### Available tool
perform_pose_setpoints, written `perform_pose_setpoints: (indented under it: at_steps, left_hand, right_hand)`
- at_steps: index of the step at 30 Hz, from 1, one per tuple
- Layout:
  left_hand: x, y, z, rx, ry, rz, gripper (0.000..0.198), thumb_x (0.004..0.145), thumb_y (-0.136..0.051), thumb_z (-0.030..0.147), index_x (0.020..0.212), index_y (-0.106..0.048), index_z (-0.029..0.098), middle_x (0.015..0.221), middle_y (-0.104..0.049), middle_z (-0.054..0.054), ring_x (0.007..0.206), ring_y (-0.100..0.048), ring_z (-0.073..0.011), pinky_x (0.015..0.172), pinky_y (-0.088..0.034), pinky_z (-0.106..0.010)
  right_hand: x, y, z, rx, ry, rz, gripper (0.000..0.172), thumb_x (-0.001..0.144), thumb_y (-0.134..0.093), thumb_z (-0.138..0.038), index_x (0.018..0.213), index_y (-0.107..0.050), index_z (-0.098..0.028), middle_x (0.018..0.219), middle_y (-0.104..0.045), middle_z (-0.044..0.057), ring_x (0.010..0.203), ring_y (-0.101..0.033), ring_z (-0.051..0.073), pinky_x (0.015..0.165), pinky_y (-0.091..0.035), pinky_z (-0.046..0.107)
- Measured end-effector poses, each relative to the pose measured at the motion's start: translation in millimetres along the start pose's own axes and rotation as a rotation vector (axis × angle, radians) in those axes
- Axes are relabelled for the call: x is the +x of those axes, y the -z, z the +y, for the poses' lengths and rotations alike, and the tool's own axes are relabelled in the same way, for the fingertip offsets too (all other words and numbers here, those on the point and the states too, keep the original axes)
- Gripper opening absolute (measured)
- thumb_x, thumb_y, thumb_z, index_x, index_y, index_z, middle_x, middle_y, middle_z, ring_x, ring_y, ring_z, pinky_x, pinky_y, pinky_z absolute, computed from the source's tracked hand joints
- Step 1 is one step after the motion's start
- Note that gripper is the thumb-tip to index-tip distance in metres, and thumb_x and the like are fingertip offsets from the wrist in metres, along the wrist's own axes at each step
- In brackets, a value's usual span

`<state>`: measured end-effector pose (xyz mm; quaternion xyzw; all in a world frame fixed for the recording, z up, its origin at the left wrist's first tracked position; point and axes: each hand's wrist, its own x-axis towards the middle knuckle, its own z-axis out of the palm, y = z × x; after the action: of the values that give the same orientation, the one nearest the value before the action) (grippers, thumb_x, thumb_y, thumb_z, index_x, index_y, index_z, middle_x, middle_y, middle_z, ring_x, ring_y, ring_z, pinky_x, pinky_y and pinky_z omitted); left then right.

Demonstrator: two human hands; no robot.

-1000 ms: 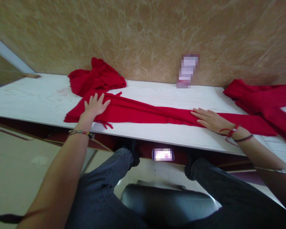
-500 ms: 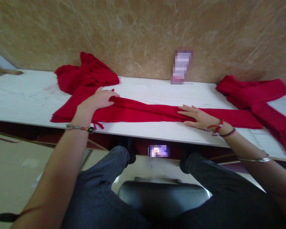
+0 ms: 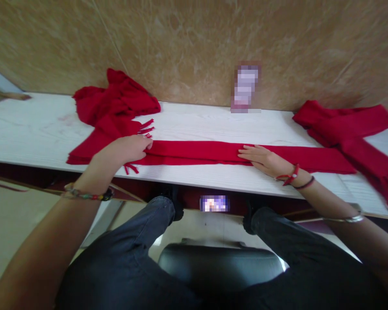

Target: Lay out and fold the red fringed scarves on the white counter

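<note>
A long red scarf (image 3: 194, 151) lies in a flat, narrow strip along the white tabletop (image 3: 194, 122). At its left part, near the fringe, my left hand (image 3: 132, 148) is closed with curled fingers on the cloth. My right hand (image 3: 261, 159) rests flat on the strip farther right, its fingers stretched out and pointing left. Behind my left hand sits a bunched red cloth (image 3: 116, 101). Another folded red scarf (image 3: 342, 129) with a fringed end lies at the right, touching the strip's right end.
A brown marbled wall (image 3: 181, 51) rises behind the table, with a blurred upright item (image 3: 245, 88) against it. Below the front edge are a lit blurred screen (image 3: 214, 203), my legs and a dark stool (image 3: 220, 267).
My left hand has moved toward me and left, and its fingers have curled in. The strip's upper edge now lies straighter, and fringe shows behind my left hand. My right hand has barely shifted.
</note>
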<state>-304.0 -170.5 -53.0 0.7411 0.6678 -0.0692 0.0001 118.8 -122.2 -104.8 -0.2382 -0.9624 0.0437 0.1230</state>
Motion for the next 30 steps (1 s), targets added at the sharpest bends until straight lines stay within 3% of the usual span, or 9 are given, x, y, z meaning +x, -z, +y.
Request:
perform_pose_setpoints:
  at_steps: [3,6,10,15,20,24,30]
  left_hand:
    - [-5.7,-3.0,17.2,0.171,-0.147,0.007,0.023,0.079,-0.044,0.014,0.096,-0.061,0.015,0.099,-0.063,-0.009,0.092,-0.059,-0.0222,0.082,-0.045,-0.030]
    - [-11.0,-1.0,35.0,0.235,-0.184,0.101,0.031,0.084,-0.036,0.014,0.106,-0.057,0.012,0.107,-0.060,-0.012,0.101,-0.058,-0.0238,0.085,-0.046,-0.033]
    - [-17.1,0.2,45.3,0.205,-0.146,0.159,0.030,0.083,-0.038,0.016,0.106,-0.058,0.014,0.108,-0.059,-0.012,0.101,-0.058,-0.0244,0.082,-0.048,-0.033]
    - [-19.4,-10.0,52.2,0.158,-0.026,0.018,0.029,0.080,-0.040,0.013,0.103,-0.058,0.012,0.101,-0.062,-0.014,0.097,-0.060,-0.0256,0.080,-0.048,-0.034]
    - [-24.5,-10.0,63.8,0.247,0.090,0.062,0.031,0.084,-0.036,0.010,0.108,-0.055,0.011,0.101,-0.061,-0.017,0.096,-0.061,-0.0273,0.073,-0.049,-0.035]
    - [-26.3,-7.9,77.3,0.326,0.002,0.162,0.032,0.085,-0.033,0.007,0.106,-0.057,0.009,0.102,-0.061,-0.017,0.095,-0.060,-0.0285,0.074,-0.049,-0.037]
    - [-22.4,-8.2,94.1,0.271,-0.186,0.251,0.032,0.088,-0.034,0.011,0.104,-0.061,0.013,0.098,-0.063,-0.013,0.091,-0.061,-0.0250,0.072,-0.049,-0.035]
  right_hand:
    - [0.3,-1.7,-0.5,-0.027,0.027,0.032,0.042,0.092,-0.031,-0.016,0.127,-0.054,-0.018,0.132,-0.054,0.009,0.128,-0.043,0.021,0.103,-0.039,0.048]
    - [0.3,-1.7,-1.3,-0.043,0.026,0.090,0.041,0.093,-0.031,-0.016,0.126,-0.055,-0.018,0.131,-0.056,0.010,0.126,-0.046,0.022,0.101,-0.041,0.048]
    - [-1.3,-0.3,-1.9,-0.040,-0.003,0.175,0.040,0.094,-0.032,-0.018,0.126,-0.055,-0.017,0.130,-0.056,0.010,0.124,-0.048,0.021,0.102,-0.042,0.046]
    - [-2.7,-1.5,0.3,-0.026,0.065,0.067,0.039,0.092,-0.034,-0.016,0.123,-0.058,-0.017,0.130,-0.056,0.009,0.126,-0.046,0.022,0.102,-0.041,0.047]
    - [-2.2,-1.9,0.1,-0.036,0.061,0.039,0.040,0.091,-0.033,-0.015,0.124,-0.057,-0.014,0.131,-0.055,0.012,0.125,-0.047,0.024,0.101,-0.041,0.052]
    - [-1.9,-1.2,-0.1,-0.043,0.049,0.031,0.040,0.091,-0.034,-0.015,0.124,-0.057,-0.016,0.131,-0.055,0.010,0.125,-0.047,0.023,0.102,-0.041,0.050]
    - [-1.1,-1.1,-1.7,-0.033,0.040,0.061,0.039,0.092,-0.035,-0.016,0.124,-0.057,-0.018,0.131,-0.056,0.009,0.124,-0.048,0.021,0.101,-0.042,0.047]
